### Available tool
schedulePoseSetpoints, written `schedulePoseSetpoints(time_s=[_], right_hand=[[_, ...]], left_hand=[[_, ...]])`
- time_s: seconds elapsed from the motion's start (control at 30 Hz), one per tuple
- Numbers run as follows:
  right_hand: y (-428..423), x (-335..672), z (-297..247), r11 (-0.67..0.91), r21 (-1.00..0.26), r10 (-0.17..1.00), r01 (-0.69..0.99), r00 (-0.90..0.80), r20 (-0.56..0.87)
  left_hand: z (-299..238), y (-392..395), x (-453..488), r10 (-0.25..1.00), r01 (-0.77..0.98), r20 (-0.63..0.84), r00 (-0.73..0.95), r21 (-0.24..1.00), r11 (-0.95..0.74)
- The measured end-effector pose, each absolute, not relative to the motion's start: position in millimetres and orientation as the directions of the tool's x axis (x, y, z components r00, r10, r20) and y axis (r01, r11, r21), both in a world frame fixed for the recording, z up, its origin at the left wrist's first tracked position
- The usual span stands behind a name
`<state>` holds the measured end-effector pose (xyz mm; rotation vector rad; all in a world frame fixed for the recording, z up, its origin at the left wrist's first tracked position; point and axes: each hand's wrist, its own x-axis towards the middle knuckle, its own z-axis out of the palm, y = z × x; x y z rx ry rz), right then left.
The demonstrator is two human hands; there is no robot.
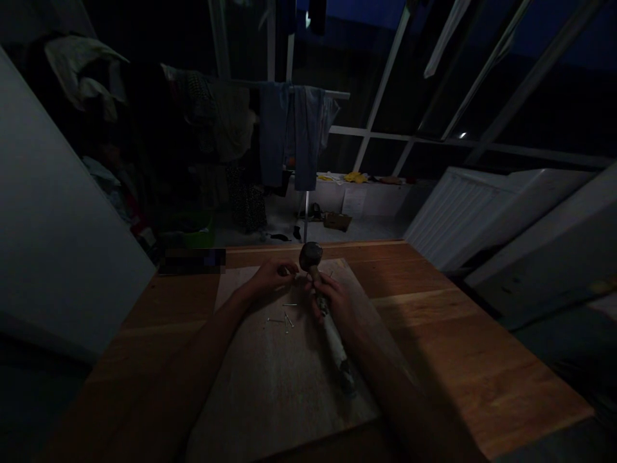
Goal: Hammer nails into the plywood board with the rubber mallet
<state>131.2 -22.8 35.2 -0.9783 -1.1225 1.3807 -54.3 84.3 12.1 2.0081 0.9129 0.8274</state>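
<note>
My right hand (337,302) is wrapped round the upper handle of a hammer (333,341). Its dark, rounded head (311,256) points away from me, and the worn, pale handle runs back towards my forearm. To the left, my left hand (274,276) is held low over the far part of a wooden board (270,392). Its thumb and fingertips are pinched together near the hammer head; dim light hides what is between them. Several loose nails (278,320) lie on the board between my forearms, with a single nail (290,305) just beyond them.
The board lies on a brown wooden table (463,341). A dark flat object (193,262) is at the table's far left corner. Beyond the table, clothes (284,135) hang on a rack before the windows. A white ribbed panel (457,206) stands at the right.
</note>
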Motion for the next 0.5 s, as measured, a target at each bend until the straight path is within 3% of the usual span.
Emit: schedulePoseSetpoints(time_s=[0.23, 0.5], right_hand=[[-28.4, 129.0, 38.3, 0.013, -0.965, 0.983, -0.263, -0.174, 0.061], [-26.7, 124.1, 32.9, -0.04, -0.977, 0.985, -0.211, -0.174, -0.003]], left_hand=[[10.2, 85.9, -55.6, 0.796, 0.29, 0.263, 0.545, 0.832, -0.473], [7.7, 86.5, -54.7, 0.814, 0.278, 0.252, 0.523, 0.853, -0.442]])
